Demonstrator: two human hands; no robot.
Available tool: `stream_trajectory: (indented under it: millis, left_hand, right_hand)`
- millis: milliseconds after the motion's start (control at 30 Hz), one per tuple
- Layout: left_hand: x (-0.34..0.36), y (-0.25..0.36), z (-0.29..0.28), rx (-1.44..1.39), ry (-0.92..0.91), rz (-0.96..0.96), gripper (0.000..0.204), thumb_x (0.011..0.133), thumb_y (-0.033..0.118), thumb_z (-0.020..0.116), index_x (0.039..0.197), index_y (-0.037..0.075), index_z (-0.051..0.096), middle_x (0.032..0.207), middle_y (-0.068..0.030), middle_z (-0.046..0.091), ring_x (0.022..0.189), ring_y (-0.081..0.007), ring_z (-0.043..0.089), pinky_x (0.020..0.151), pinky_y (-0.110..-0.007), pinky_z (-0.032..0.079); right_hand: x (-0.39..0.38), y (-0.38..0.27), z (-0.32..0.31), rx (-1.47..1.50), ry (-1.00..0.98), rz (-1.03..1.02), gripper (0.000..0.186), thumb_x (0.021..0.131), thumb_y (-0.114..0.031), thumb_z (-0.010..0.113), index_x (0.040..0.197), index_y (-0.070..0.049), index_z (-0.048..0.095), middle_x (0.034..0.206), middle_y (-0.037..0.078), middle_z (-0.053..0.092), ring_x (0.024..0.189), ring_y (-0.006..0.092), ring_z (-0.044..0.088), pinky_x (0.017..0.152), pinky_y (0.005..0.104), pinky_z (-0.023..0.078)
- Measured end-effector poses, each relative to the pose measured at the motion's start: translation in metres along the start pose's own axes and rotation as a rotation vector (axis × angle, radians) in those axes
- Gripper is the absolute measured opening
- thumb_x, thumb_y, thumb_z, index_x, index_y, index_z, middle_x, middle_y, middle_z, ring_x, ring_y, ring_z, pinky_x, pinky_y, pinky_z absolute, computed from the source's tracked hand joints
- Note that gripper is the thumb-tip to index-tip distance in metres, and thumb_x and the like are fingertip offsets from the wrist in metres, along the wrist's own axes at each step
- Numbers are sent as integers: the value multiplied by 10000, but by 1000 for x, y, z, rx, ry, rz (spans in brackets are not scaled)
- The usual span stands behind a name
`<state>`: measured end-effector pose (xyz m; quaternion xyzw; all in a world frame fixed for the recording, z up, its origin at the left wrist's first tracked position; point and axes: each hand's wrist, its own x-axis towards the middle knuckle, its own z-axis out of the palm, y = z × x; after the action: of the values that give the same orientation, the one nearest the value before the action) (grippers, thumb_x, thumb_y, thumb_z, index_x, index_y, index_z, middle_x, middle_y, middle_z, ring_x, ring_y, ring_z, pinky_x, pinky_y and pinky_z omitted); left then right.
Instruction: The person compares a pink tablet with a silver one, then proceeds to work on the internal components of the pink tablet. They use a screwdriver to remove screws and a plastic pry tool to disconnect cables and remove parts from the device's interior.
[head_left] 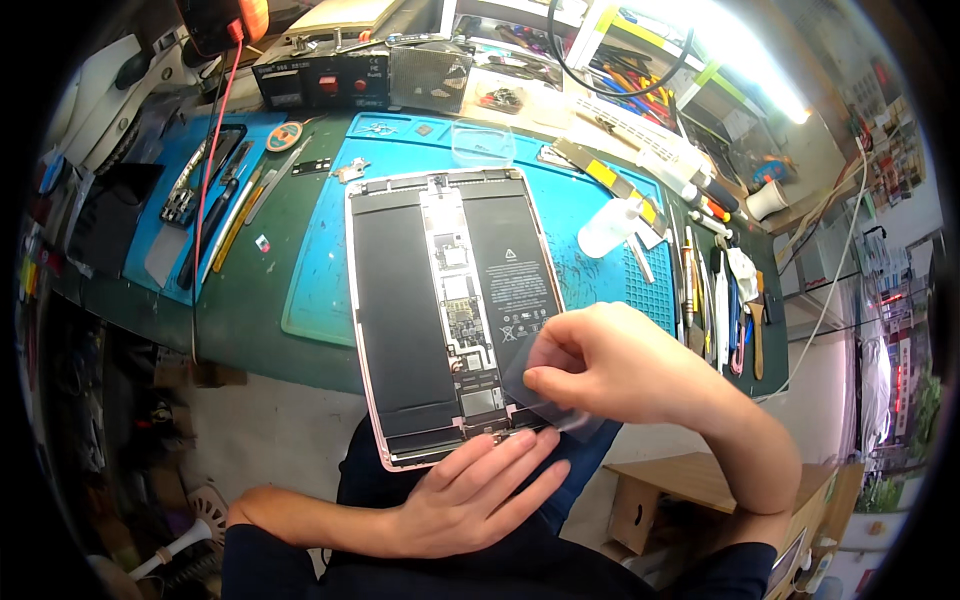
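An opened tablet [400,270] with a pinkish rim lies on the blue work mat, its lower end reaching past the table's front edge above my lap. Black battery cells flank a central strip of circuit board [462,315]. My right hand [610,365] is closed in a pinch on a thin, see-through plastic sheet [522,385], which lies over the tablet's lower right part. Across the bottom edge of the tablet rest the stretched fingers of my left hand [475,495]; its thumb is hidden.
A clear plastic box [482,145] and a small white bottle [608,228] stand on the mat [320,290]. Screwdrivers, tweezers and brushes [735,300] line the right side. At left, tools and phone parts lie on another blue mat [170,230]. A red cable [215,140] hangs there.
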<state>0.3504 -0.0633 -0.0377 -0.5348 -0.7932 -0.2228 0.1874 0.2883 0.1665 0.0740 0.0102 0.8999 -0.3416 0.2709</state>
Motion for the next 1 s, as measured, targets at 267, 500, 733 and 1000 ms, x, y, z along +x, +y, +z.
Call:
stream_trajectory:
  millis: [267, 500, 733, 1000]
  left_hand:
    - [-27, -52, -11, -17, 199, -145, 254, 988, 265, 720, 1220, 166, 749, 1265, -43, 758, 1230, -224, 673, 1190, -458, 408]
    - [-29, -68, -1, 3, 177, -99, 280, 945, 199, 735, 1224, 203, 752, 1321, -93, 709, 1247, -269, 675, 1223, -493, 395]
    - [-30, -69, 1, 7, 192, -101, 309, 952, 194, 735, 1260, 199, 725, 1313, -124, 705, 1215, -280, 693, 1218, -495, 400]
    - [-28, -68, 2, 11, 203, -110, 312, 953, 207, 739, 1264, 196, 717, 1310, -132, 704, 1201, -275, 697, 1217, -497, 405]
  right_hand:
    - [2, -16, 17, -80, 30, 91, 286, 967, -276, 690, 916, -8, 776, 803, 184, 755, 809, 362, 755, 777, 452, 592]
    - [4, -16, 13, 4, -51, 111, 270, 988, -247, 675, 905, 6, 723, 774, 220, 730, 808, 394, 741, 759, 478, 578]
    - [6, -7, 16, -110, 10, -45, 272, 978, -216, 671, 865, 29, 701, 767, 249, 711, 797, 440, 723, 766, 505, 570]
    - [8, -5, 15, -106, -4, -77, 281, 966, -206, 674, 836, 41, 698, 765, 259, 707, 809, 443, 725, 776, 509, 573]
